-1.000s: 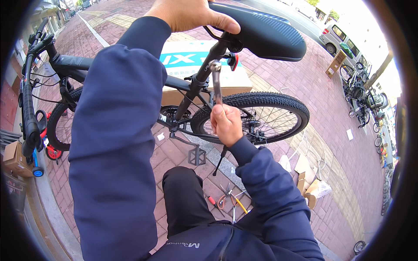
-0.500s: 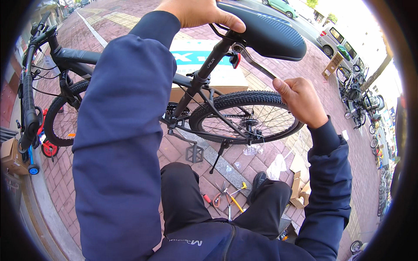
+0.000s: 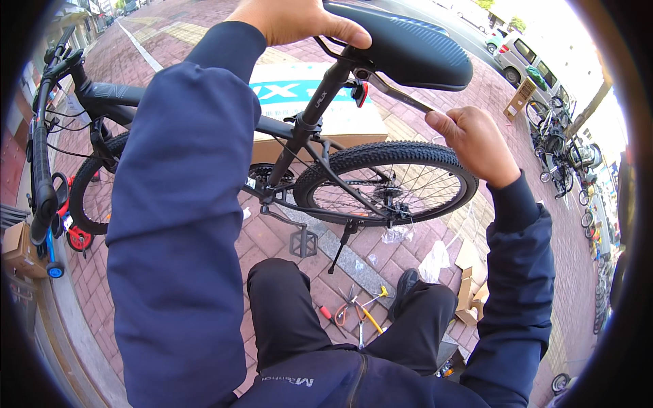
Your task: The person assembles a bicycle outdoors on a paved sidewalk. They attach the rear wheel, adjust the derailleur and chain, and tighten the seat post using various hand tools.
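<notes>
A black bicycle saddle [image 3: 415, 51] tops the seat post [image 3: 325, 98] of a dark bicycle. My left hand [image 3: 299, 22] is closed over the saddle's front end, thumb along its near side; its other fingers are mostly hidden. Under the saddle, a metal wrench [image 3: 398, 95] sits with its head at the seat clamp. Around the wrench's outer end my right hand [image 3: 476, 143] is closed, just above the rear tire [image 3: 388, 155]. A small red rear light [image 3: 361, 94] hangs on the post beside the wrench head.
Behind the bicycle lies a large white-and-blue carton [image 3: 347, 122]. The kickstand [image 3: 342, 245] and pedal [image 3: 303, 243] stick out toward my knees. Pliers [image 3: 348, 302], a red-handled screwdriver [image 3: 328, 314] and other tools lie on the bricks between my legs. An opened cardboard box [image 3: 469, 299] is at right.
The outer end of the wrench has swung slightly upward with my right hand. My left hand keeps its hold on the saddle. The view has shifted a little.
</notes>
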Available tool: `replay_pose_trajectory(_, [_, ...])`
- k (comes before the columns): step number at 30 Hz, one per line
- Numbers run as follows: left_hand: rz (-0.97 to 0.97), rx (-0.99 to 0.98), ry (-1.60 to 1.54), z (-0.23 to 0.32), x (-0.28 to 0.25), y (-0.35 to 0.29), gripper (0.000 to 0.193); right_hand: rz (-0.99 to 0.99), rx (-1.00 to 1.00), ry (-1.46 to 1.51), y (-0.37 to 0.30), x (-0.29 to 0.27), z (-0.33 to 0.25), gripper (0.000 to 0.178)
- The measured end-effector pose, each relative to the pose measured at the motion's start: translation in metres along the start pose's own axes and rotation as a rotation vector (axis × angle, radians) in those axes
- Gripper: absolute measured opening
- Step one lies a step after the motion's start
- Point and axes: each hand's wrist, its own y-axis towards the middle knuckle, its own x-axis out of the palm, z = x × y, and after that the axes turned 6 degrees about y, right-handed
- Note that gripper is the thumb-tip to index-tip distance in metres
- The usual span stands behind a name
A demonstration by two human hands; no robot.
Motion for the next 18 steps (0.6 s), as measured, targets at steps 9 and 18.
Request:
replay_pose_trajectory(9, [0.001,-0.008,0.049,-0.002,0.002,0.001,0.079,0.113,-0.016,0.015,-0.004,0.008,0.010,0.064])
replay_pose_trajectory(18, [-0.003,-0.031,-0.097,0.000,0.003,0.000,0.072,0.206,0.087,0.388,-0.018,0.082,0.022,0.064])
